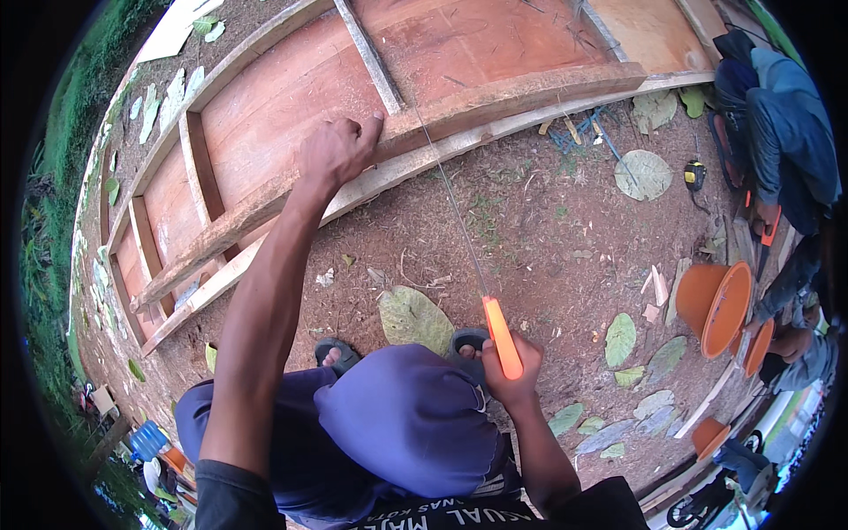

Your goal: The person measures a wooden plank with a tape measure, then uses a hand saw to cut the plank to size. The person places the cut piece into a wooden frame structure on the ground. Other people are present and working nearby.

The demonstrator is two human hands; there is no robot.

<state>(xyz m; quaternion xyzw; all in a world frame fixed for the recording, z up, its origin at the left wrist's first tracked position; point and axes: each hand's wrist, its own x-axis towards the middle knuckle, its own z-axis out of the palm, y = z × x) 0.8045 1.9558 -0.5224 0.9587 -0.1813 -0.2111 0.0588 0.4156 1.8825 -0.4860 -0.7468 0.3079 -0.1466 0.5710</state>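
Observation:
A handsaw [500,329] with an orange handle is in my right hand [523,369], fingers wrapped round the grip. Its thin blade runs away from me and crosses a long wooden beam [521,95]. My left hand [332,152] grips that same beam just left of the blade, thumb on top and fingers curled. The beam lies along the near side of a reddish plywood panel [283,119] framed with wooden battens. A second pale board [353,193] runs beside it, nearer to me. Sawdust lies on the plywood near the blade.
At the right a co-worker [777,115] crouches with another orange-handled saw [770,227]. A tape measure [695,175] and an orange pot [704,302] lie on the bare soil, with large dry leaves [413,318] scattered about. A blue water jug [148,440] is at lower left.

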